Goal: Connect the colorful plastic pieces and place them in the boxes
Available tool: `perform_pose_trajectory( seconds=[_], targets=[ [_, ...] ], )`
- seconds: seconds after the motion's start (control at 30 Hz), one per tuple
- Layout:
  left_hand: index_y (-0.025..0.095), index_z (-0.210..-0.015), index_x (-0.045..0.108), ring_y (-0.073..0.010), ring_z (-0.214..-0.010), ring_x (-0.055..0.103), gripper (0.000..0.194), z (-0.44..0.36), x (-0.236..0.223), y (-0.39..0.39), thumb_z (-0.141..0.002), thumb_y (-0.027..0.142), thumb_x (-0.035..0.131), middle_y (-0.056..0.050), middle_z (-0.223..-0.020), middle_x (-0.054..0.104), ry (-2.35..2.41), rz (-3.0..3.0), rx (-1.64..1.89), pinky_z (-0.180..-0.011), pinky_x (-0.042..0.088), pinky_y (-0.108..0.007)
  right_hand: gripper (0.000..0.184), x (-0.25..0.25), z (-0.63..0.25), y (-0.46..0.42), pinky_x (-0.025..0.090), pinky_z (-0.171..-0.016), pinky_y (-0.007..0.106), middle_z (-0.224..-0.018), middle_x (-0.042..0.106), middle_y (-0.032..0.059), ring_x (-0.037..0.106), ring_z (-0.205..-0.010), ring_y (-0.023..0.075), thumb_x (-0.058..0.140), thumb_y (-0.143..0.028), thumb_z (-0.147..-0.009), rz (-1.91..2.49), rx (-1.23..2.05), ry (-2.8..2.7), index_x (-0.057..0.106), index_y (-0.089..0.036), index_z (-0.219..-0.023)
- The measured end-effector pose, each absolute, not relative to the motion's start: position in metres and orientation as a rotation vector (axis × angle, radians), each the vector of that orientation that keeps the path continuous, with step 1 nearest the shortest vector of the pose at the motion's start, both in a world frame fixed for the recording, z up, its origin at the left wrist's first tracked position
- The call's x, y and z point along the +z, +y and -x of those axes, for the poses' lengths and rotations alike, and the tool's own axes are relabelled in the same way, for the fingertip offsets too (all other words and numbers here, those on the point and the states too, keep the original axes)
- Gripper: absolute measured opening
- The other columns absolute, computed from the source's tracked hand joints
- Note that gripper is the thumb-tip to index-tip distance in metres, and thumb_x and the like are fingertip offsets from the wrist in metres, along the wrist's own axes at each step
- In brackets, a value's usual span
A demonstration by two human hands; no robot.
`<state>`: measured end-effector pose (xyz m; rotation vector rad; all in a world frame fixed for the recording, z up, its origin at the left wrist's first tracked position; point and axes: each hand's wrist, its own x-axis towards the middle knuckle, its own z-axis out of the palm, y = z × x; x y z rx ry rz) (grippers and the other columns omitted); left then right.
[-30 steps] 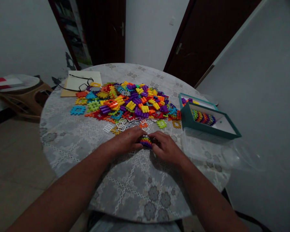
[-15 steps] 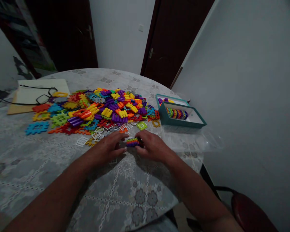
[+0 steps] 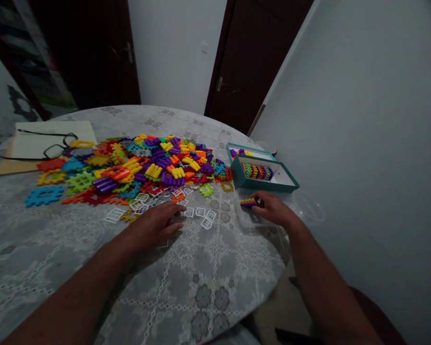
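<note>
My right hand (image 3: 273, 209) is closed on a small stack of multicoloured plastic pieces (image 3: 249, 202), held low over a clear plastic lid (image 3: 258, 221) just in front of the teal box (image 3: 244, 178). Inside that box lies a longer row of joined coloured pieces (image 3: 256, 171). My left hand (image 3: 154, 225) rests flat on the tablecloth with its fingers stretched out, holding nothing, beside several small white grid pieces (image 3: 201, 214). A big pile of coloured interlocking pieces (image 3: 146, 165) covers the middle of the round table (image 3: 186, 287).
Black-framed glasses (image 3: 53, 148) lie on a pale notebook (image 3: 39, 143) at the far left. A second teal tray (image 3: 249, 152) sits behind the box. Dark doors (image 3: 251, 57) and a grey wall (image 3: 362, 143) stand close behind and to the right of the table.
My right hand has carried the small coloured stack rightward from the table's middle to the front of the teal box. My left hand let go and stayed flat on the cloth.
</note>
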<state>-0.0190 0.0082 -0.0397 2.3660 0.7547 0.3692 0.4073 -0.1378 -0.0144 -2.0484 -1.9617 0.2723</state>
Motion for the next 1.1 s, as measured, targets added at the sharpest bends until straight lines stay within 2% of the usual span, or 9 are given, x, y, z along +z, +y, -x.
perform_pose_trajectory(
  seconds=[0.23, 0.33, 0.47, 0.63, 0.77, 0.93, 1.03, 1.1],
  targets=[
    [0.027, -0.135, 0.07, -0.0311, -0.118, 0.071, 0.042, 0.02, -0.042, 0.009, -0.099, 0.047, 0.058, -0.011, -0.134, 0.075, 0.779, -2.381, 0.326, -0.105, 0.056, -0.047, 0.037, -0.031, -0.409, -0.132, 0.056, -0.097, 0.041, -0.123, 0.071, 0.0108, 0.069, -0.102, 0.0226, 0.072, -0.015, -0.093, 1.876, 0.162, -2.01, 0.069, -0.021, -0.13],
    [0.028, -0.134, 0.071, -0.0314, -0.118, 0.072, 0.042, 0.02, -0.043, 0.01, -0.099, 0.048, 0.059, -0.01, -0.133, 0.077, 0.788, -2.388, 0.327, -0.105, 0.058, -0.047, 0.04, -0.04, -0.409, -0.132, 0.058, -0.098, 0.043, -0.128, 0.068, 0.0124, 0.069, -0.105, 0.0237, 0.072, -0.015, -0.094, 1.817, 0.049, -1.975, 0.067, -0.021, -0.133],
    [0.029, -0.133, 0.072, -0.0307, -0.118, 0.073, 0.041, 0.02, -0.043, 0.01, -0.099, 0.047, 0.058, -0.009, -0.132, 0.077, 0.794, -2.398, 0.343, -0.105, 0.058, -0.046, 0.032, -0.05, -0.405, -0.131, 0.059, -0.096, 0.046, -0.121, 0.067, 0.0124, 0.068, -0.102, 0.0257, 0.071, -0.018, -0.095, 1.846, -0.071, -1.889, 0.069, -0.02, -0.126],
    [0.029, -0.132, 0.073, -0.0307, -0.117, 0.074, 0.041, 0.019, -0.044, 0.01, -0.097, 0.047, 0.06, -0.009, -0.132, 0.078, 0.785, -2.395, 0.342, -0.102, 0.059, -0.044, 0.022, -0.047, -0.399, -0.131, 0.06, -0.091, 0.043, -0.113, 0.066, 0.0104, 0.067, -0.095, 0.0243, 0.07, -0.02, -0.094, 1.9, -0.113, -1.839, 0.069, -0.02, -0.117],
    [0.028, -0.126, 0.075, -0.0288, -0.105, 0.077, 0.037, 0.019, -0.039, 0.009, -0.099, 0.047, 0.059, -0.009, -0.119, 0.081, 0.798, -2.404, 0.437, -0.094, 0.06, -0.043, 0.021, -0.042, -0.398, -0.134, 0.061, -0.086, 0.041, -0.115, 0.065, 0.0103, 0.068, -0.094, 0.0238, 0.068, -0.022, -0.095, 1.899, -0.098, -1.851, 0.068, -0.021, -0.116],
    [0.023, -0.112, 0.077, -0.0277, -0.097, 0.076, 0.031, 0.028, -0.024, 0.015, -0.101, 0.042, 0.055, -0.01, -0.108, 0.082, 1.182, -2.317, 0.811, -0.093, 0.059, -0.042, 0.015, -0.03, -0.383, -0.14, 0.061, -0.083, 0.043, -0.111, 0.066, 0.0124, 0.068, -0.089, 0.0249, 0.063, -0.028, -0.1, 1.87, -0.248, -1.828, 0.069, -0.02, -0.111],
    [0.021, -0.114, 0.077, -0.0272, -0.101, 0.075, 0.029, 0.038, -0.019, 0.024, -0.101, 0.036, 0.055, -0.01, -0.112, 0.081, 1.486, -2.186, 0.978, -0.099, 0.058, -0.042, 0.012, -0.012, -0.353, -0.144, 0.06, -0.084, 0.042, -0.107, 0.068, 0.0114, 0.068, -0.089, 0.0249, 0.062, -0.029, -0.103, 1.807, -0.319, -1.817, 0.067, -0.02, -0.109],
    [0.02, -0.117, 0.076, -0.028, -0.108, 0.074, 0.03, 0.045, -0.017, 0.029, -0.1, 0.029, 0.053, -0.011, -0.117, 0.08, 1.617, -2.154, 0.996, -0.104, 0.056, -0.043, 0.01, 0.0, -0.324, -0.143, 0.059, -0.083, 0.04, -0.104, 0.069, 0.0103, 0.068, -0.088, 0.0238, 0.061, -0.029, -0.105, 1.703, -0.241, -1.884, 0.066, -0.021, -0.108]
  ],
)
